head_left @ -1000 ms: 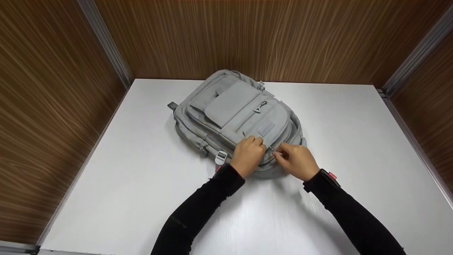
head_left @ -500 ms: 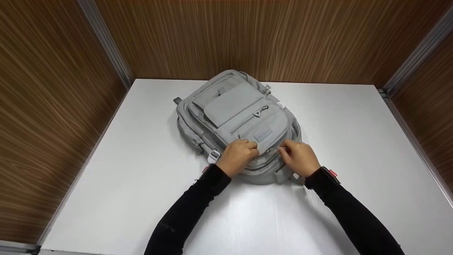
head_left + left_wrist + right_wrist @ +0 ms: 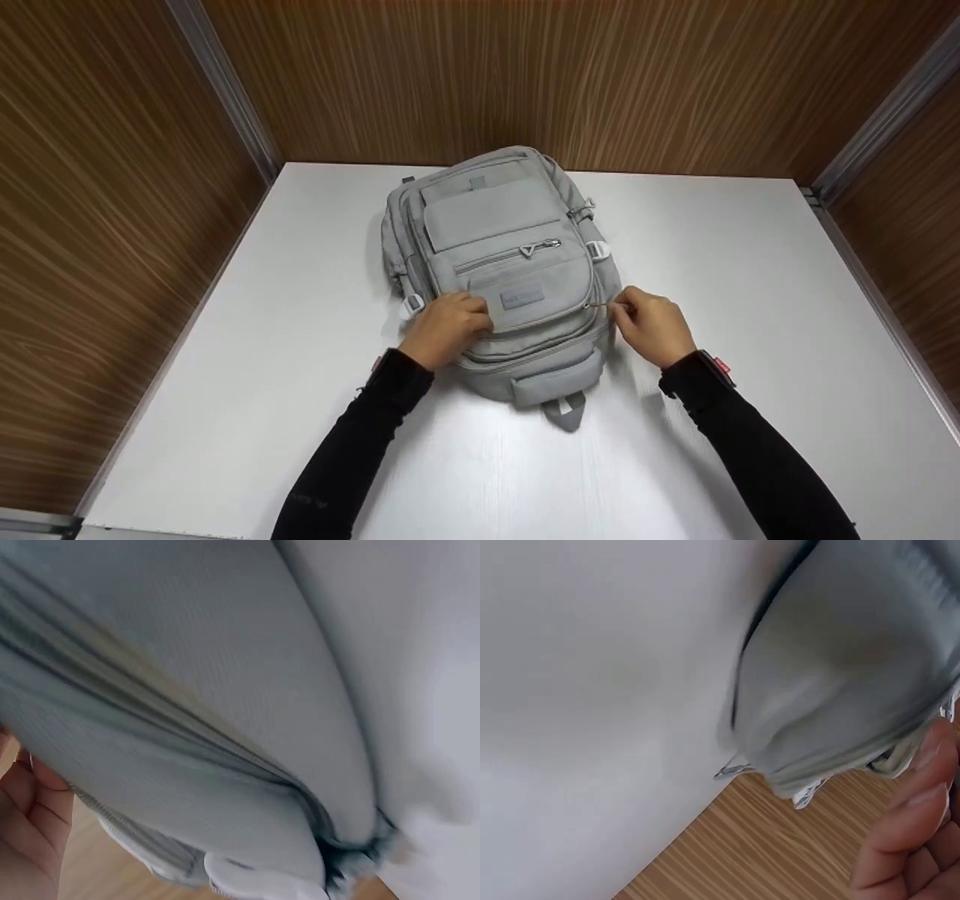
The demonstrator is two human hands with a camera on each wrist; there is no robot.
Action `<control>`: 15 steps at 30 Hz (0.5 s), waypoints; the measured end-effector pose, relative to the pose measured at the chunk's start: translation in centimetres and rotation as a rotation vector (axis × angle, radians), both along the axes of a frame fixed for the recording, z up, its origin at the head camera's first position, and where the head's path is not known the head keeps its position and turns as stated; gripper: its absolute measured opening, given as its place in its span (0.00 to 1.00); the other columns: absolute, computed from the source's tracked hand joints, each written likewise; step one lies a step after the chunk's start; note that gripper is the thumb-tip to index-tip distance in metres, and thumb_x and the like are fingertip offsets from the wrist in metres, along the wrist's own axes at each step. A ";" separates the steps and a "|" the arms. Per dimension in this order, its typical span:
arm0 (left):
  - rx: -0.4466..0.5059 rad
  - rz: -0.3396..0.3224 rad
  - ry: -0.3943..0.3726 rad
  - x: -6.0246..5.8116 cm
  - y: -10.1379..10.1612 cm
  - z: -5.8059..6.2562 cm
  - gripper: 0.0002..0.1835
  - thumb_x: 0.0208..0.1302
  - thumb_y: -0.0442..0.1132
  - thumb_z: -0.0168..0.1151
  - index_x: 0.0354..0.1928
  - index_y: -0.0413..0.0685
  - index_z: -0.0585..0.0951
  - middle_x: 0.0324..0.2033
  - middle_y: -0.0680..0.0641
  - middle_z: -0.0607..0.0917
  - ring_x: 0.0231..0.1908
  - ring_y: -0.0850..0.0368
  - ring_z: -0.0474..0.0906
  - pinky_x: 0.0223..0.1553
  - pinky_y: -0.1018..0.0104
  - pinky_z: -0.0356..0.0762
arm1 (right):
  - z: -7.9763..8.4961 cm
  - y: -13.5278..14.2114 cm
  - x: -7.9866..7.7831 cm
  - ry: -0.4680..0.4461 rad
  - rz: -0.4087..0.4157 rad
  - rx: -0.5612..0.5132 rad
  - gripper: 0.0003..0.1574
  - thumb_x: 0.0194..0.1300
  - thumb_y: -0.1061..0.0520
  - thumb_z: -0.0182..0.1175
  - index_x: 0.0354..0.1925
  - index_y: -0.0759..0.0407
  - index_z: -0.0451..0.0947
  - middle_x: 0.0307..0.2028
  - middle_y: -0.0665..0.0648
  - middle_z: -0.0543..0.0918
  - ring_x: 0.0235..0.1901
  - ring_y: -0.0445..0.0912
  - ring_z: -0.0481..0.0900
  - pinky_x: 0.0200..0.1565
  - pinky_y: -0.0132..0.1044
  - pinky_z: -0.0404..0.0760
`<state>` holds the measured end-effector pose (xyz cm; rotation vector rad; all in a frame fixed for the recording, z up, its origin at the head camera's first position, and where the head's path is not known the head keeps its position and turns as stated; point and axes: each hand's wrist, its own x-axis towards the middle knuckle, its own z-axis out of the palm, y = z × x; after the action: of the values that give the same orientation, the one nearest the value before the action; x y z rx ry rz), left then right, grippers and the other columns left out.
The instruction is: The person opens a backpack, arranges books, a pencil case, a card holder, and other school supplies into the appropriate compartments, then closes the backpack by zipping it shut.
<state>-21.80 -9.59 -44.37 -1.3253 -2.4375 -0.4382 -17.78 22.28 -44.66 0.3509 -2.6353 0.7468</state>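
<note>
A grey backpack lies flat on the white table, its front panel facing up. My left hand grips the fabric at the left of the front pocket's near edge, fingers curled. In the left wrist view that hand shows at the bag's side, partly hidden by the fabric. My right hand pinches a zipper pull between thumb and fingers, by the pocket's right corner. The pull is drawn straight out to the right. The right wrist view shows the curled fingers close beside the bag.
Another zipper with a triangular pull crosses the front panel. White strap buckles sit at both sides. A padded handle and dark loop lie at the near end. Wood-grain panels wall the table.
The backpack has turned, its near end swinging left. My left hand has moved left with the fabric. My right hand has moved slightly right, and the zipper slider has travelled toward the pocket's right corner.
</note>
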 end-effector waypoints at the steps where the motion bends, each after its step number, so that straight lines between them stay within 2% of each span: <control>1: 0.012 0.011 -0.003 0.0 -0.5 -0.1 0.02 0.48 0.40 0.65 0.26 0.55 0.83 0.28 0.57 0.78 0.34 0.60 0.71 0.39 0.70 0.70 | 0.0 0.0 0.0 -0.007 0.000 -0.002 0.05 0.57 0.58 0.58 0.26 0.55 0.75 0.15 0.46 0.73 0.15 0.40 0.67 0.19 0.35 0.65; 5: 0.054 0.056 -0.033 -0.1 -2.7 -0.3 0.03 0.47 0.40 0.66 0.27 0.56 0.83 0.30 0.57 0.77 0.36 0.60 0.71 0.38 0.68 0.70 | -0.1 -0.3 0.0 -0.031 0.023 -0.005 0.04 0.58 0.57 0.57 0.26 0.54 0.75 0.16 0.45 0.73 0.15 0.39 0.68 0.19 0.34 0.65; 10: 0.064 0.112 -0.093 -0.4 -5.1 0.0 0.05 0.46 0.40 0.67 0.28 0.55 0.83 0.32 0.57 0.77 0.37 0.58 0.71 0.37 0.64 0.70 | -0.1 -1.1 0.0 -0.029 0.059 0.009 0.05 0.58 0.56 0.58 0.26 0.52 0.75 0.16 0.43 0.73 0.15 0.38 0.67 0.20 0.34 0.65; 15: 0.065 0.131 -0.144 -0.8 -7.0 0.3 0.04 0.48 0.38 0.66 0.28 0.53 0.83 0.32 0.55 0.78 0.38 0.56 0.70 0.40 0.62 0.68 | 0.0 -2.0 0.0 -0.026 0.093 0.014 0.05 0.58 0.56 0.58 0.25 0.51 0.75 0.17 0.42 0.73 0.16 0.37 0.67 0.20 0.33 0.65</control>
<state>-22.59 -16.63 -44.03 -1.1355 -2.5848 -0.5916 -17.82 20.28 -44.66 0.4732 -2.6651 0.7681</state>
